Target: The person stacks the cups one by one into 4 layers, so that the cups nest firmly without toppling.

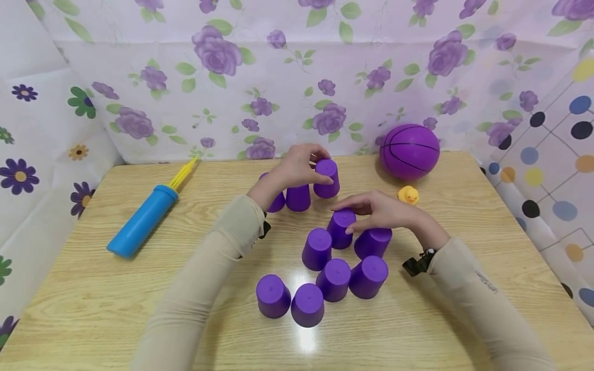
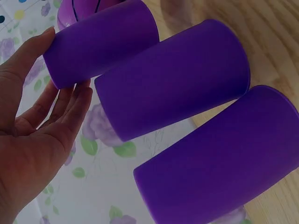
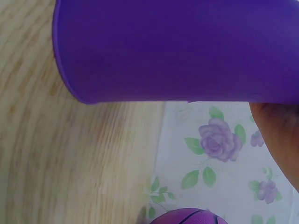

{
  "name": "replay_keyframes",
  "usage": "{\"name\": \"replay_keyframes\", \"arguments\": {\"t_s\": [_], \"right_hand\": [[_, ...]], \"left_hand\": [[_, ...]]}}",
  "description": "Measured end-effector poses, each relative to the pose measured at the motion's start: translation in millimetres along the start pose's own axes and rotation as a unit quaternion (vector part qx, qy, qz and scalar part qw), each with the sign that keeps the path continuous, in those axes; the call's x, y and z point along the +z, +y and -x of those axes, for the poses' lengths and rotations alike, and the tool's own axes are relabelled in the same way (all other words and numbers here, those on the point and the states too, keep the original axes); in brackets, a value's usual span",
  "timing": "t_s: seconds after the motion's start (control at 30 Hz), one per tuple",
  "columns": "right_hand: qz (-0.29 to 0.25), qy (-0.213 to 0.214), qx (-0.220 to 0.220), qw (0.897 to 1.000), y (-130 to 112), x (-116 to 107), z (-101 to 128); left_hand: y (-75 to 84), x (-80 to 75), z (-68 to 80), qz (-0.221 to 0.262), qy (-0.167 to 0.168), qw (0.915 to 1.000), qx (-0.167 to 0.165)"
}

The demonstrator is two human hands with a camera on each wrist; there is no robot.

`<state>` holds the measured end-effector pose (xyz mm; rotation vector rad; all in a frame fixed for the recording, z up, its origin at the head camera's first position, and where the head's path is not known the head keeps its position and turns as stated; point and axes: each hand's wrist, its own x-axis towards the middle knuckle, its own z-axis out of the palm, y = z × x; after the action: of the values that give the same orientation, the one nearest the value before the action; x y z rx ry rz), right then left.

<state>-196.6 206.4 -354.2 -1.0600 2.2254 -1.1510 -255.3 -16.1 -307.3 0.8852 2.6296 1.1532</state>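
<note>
Here, purple cup [image 1: 327, 188] between thumb and fingers of left grip [image 1: 299, 166]

My head feed is bright, with white glare on the tabletop [image 1: 93, 309] below the front cups [image 1: 308, 304] and soft shadows along the inner sides of both sleeves [image 1: 185, 304]. My wrist feeds look dimmer, the cups' sides dark and nearly textureless.

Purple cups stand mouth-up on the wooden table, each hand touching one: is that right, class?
No: the purple cups stand upside down, not mouth-up, as the head view shows. The wooden table is right, and the left hand and right hand each touch one.
</note>
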Motion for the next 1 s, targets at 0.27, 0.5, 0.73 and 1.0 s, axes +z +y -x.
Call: {"name": "replay_keyframes", "arguments": {"t_s": [0.27, 0.5, 0.73, 1.0], "right_hand": [[-0.059, 0.011, 0.007, 0.998, 4, 3, -4], [-0.049, 0.009, 0.015, 0.999, 4, 4, -3], [-0.042, 0.01, 0.026, 0.999, -3, 4, -2], [-0.052, 0.011, 0.021, 0.998, 10, 4, -2]], "left_hand": [[-4.3, 10.5, -2.7, -0.056, -0.025, 0.9981, 0.002], [-9.9, 13.5, -3.6, -0.07, -0.039, 0.9966, -0.014], [-14.3, 16.8, -3.0, -0.059, -0.055, 0.9964, -0.026], [-17.3, 18.6, -4.5, -0.062, -0.071, 0.9951, -0.03]]}}
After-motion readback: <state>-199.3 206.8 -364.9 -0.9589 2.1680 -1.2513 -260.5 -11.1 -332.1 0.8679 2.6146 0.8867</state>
